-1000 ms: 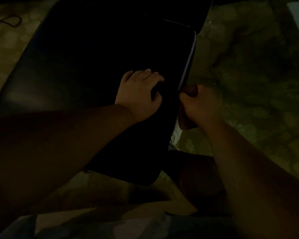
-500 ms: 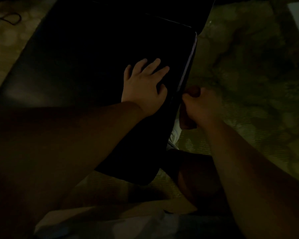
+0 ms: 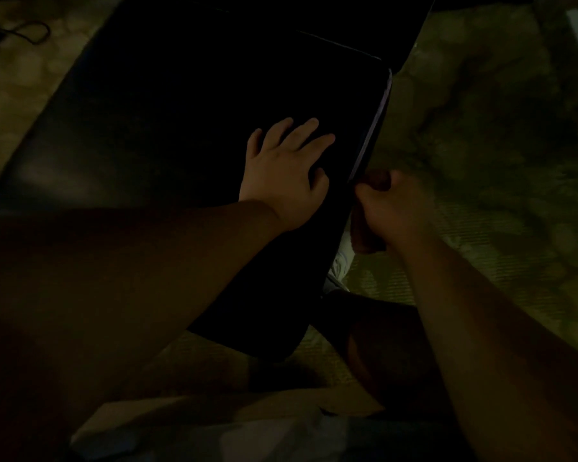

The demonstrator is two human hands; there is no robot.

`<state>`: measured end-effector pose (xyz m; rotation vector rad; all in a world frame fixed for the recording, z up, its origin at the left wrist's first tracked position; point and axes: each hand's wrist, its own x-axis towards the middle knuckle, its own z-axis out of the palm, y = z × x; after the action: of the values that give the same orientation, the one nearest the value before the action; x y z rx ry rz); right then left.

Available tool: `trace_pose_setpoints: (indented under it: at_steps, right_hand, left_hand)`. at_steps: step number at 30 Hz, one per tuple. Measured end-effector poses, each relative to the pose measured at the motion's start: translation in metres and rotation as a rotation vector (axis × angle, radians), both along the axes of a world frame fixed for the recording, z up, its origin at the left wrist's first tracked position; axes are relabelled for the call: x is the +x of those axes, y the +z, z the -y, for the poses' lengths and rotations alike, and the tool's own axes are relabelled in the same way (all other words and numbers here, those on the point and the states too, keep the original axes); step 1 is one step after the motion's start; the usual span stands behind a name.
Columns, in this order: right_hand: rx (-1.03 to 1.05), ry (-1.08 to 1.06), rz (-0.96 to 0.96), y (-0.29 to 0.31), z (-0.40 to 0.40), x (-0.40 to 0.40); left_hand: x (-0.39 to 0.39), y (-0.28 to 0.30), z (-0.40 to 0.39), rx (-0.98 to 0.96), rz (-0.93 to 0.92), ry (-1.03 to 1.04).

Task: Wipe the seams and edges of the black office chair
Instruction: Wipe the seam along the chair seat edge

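Black office chair: fills upper centre of frame, very dim; left hand flat on it, fingers spread; right hand fisted at the right edge, seemingly around a dark cloth; progress: this edge under way, remaining seams unjudgeable.

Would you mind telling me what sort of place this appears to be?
Probably a dimly lit room indoors: the black office chair lies on a woven floor mat, and a cable trails across the floor.
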<state>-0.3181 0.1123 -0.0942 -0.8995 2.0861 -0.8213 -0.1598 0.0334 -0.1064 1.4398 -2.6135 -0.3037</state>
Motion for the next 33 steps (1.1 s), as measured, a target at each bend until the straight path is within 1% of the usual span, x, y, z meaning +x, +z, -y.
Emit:
trace_pose_setpoints:
  at_steps: [2,5,6,9,10,13,16,20,22,25,27,30,33]
  right_hand:
    - [-0.012,-0.014,0.018,-0.0002,-0.0013,0.0006]
    - [-0.057,0.027,0.118,0.0031,-0.0012,0.0058]
    - [-0.057,0.026,0.110,0.0033,-0.0012,0.0070]
    - [-0.009,0.000,-0.036,0.0008,-0.0037,0.0036]
    - [-0.006,0.003,-0.050,0.0009,-0.0042,0.0020]
    - [-0.024,0.034,0.004,0.0047,-0.0040,0.0017]
    - [-0.027,0.008,-0.018,0.0027,-0.0024,0.0035]
    - [-0.056,0.048,0.063,0.0053,0.0004,0.0067]
    - [-0.026,0.050,0.005,0.0040,0.0001,0.0068]
    - [-0.003,-0.022,-0.086,-0.0028,-0.0034,0.0043]
    - [-0.030,-0.030,-0.057,-0.0005,-0.0042,0.0057]
    - [-0.077,-0.002,0.063,0.0034,-0.0029,0.0072]
    - [-0.039,-0.041,-0.024,-0.0038,-0.0046,0.0014]
  left_hand:
    - [0.0019,-0.0008,-0.0009,0.005,-0.001,-0.005]
    - [0.0034,-0.0011,-0.0018,0.008,0.002,-0.015]
    - [0.0037,-0.0014,-0.0022,0.005,0.005,-0.018]
    - [0.0051,-0.0005,-0.0031,-0.004,0.013,-0.024]
    - [0.0057,0.0001,-0.0032,-0.003,0.017,-0.025]
    - [0.0068,0.0003,-0.0028,0.002,0.023,-0.035]
    - [0.0074,0.0000,-0.0035,-0.008,0.015,-0.039]
    - [0.0079,0.0019,-0.0044,0.009,0.019,-0.043]
    - [0.0081,0.0031,-0.0037,0.013,0.019,-0.045]
    - [0.0091,0.0023,-0.0047,0.001,0.014,-0.048]
    - [0.0089,0.0014,-0.0050,-0.006,0.015,-0.050]
    - [0.0080,0.0003,-0.0045,0.003,0.020,-0.047]
    - [0.0072,0.0013,-0.0061,0.004,0.024,-0.051]
